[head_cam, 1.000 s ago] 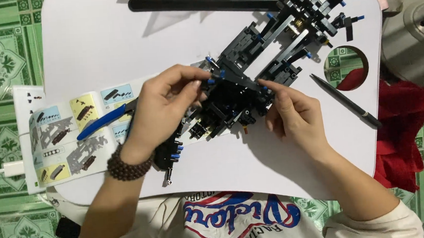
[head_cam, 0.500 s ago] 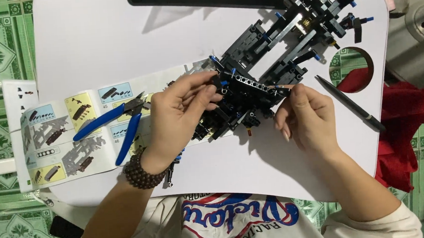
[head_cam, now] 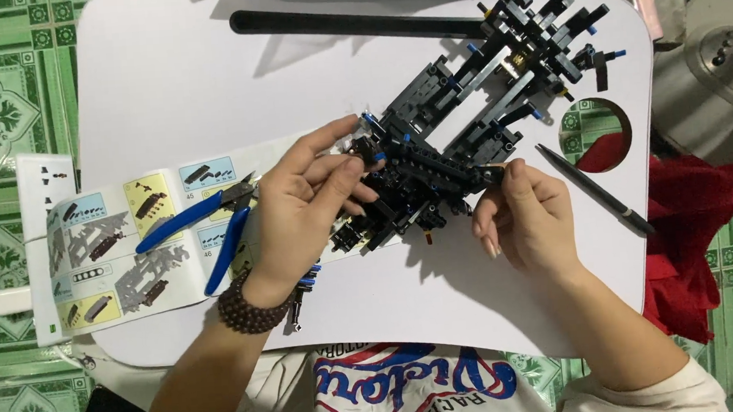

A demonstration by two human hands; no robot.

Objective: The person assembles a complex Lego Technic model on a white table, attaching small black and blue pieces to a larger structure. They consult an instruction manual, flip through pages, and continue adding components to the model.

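Both hands work the black brick model (head_cam: pixel 447 142) at bench (head_cam: pixel 165 99) centre. Left hand (head_cam: pixel 303 206) pinches its left end w/ thumb and fingers; right hand (head_cam: pixel 524 217) grips a thin beam at its near-right edge w/ fingertips. Model stretches diagonally to far right, part resting on bench. Looks light, stiff but prob. fragile at pin joints, so best held by the dense middle frame, not the thin arms. Blue-handled cutters (head_cam: pixel 202 229) lie on instruction booklet (head_cam: pixel 115 247) at left; grey pen (head_cam: pixel 594 190) at right.
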